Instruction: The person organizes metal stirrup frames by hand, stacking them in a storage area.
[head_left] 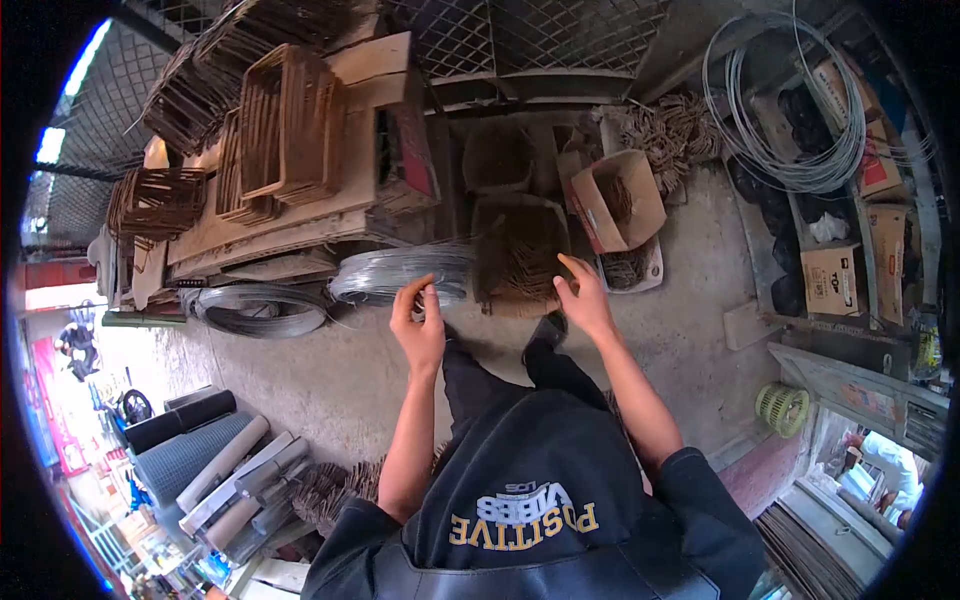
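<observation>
Both of my hands are raised in front of me, apart from each other. My left hand [417, 318] is over the edge of a coil of shiny wire [400, 272], its fingers bent and thumb near the index finger; whether something thin is between them is too small to tell. My right hand [583, 292] is beside an open box of rusty metal pieces [522, 250], with thumb and index finger apart at the tips and nothing visible in it. A second wire coil [262, 308] lies on the floor at the left.
Rusty rectangular frames [290, 125] are stacked on boards at the upper left. A cardboard box [640, 195] stands beyond my right hand. Wire hangs in a large coil [850, 150] by the right shelves. Mesh rolls [190, 455] lie at the lower left.
</observation>
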